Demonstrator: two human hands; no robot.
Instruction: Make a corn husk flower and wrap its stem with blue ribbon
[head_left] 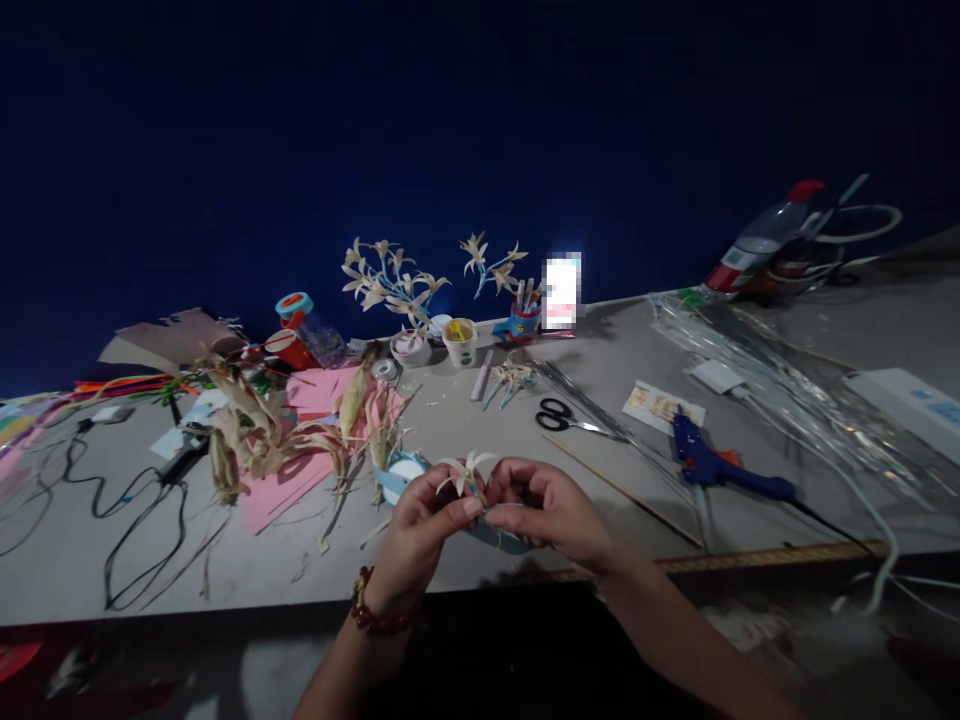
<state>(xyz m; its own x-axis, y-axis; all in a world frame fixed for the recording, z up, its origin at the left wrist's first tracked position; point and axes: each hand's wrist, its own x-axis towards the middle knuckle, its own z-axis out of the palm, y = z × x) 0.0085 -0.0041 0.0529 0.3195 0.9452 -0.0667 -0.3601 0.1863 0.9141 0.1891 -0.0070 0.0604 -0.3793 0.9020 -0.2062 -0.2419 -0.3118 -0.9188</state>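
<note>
My left hand (420, 525) pinches the base of a small pale corn-husk flower (466, 468) just above the table's near edge. My right hand (551, 510) is closed right beside it, its fingers gripping a light blue tape strip (499, 535) that runs under the flower. A roll of blue tape (401, 470) lies on the table just behind my left hand. A red bead bracelet (375, 615) circles my left wrist.
Dried corn husks (285, 425) lie on pink paper (300, 475) at left, with black cables (135, 510) beyond. Black scissors (562, 418), a blue glue gun (720, 468), wire stems (592, 400) and a thin stick (630, 492) lie at right. Finished husk flowers (390, 280) and cups (459, 342) stand at the back.
</note>
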